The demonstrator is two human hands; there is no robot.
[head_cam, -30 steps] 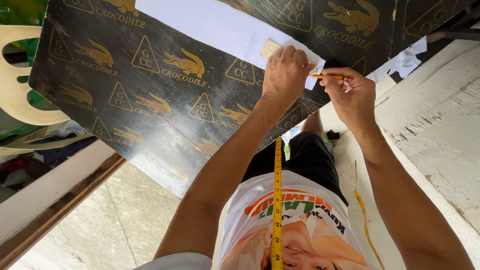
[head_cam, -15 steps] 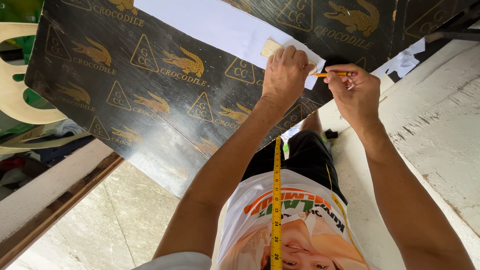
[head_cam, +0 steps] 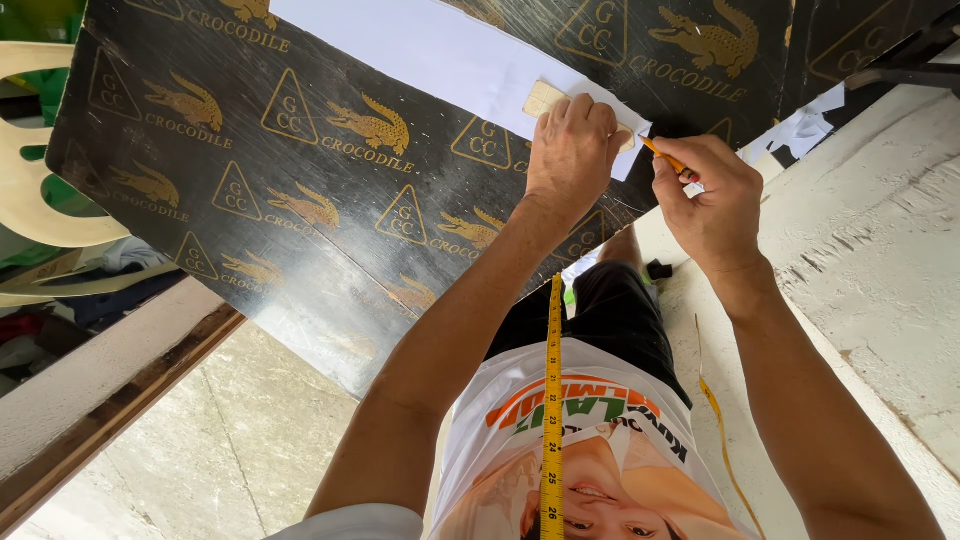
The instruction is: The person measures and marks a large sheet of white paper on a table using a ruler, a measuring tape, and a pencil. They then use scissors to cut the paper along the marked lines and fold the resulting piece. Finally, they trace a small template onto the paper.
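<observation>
While the left hand [head_cam: 572, 150] stays pressed flat on a small pale wooden block [head_cam: 546, 98] atop the white paper sheet [head_cam: 450, 55], the right hand [head_cam: 712, 195], pinching an orange pencil [head_cam: 663, 156], has barely moved from the paper's edge on the dark printed plywood desk [head_cam: 300, 200]; marking seems ongoing

- Paper [head_cam: 440, 55] lies on the board [head_cam: 300, 200].
- A wood strip [head_cam: 545, 98] lies on the paper, under the left hand [head_cam: 572, 150].
- Right hand [head_cam: 712, 195] with pencil [head_cam: 665, 158] sits just right of it.
- Tape measure [head_cam: 553, 400] hangs below.
</observation>
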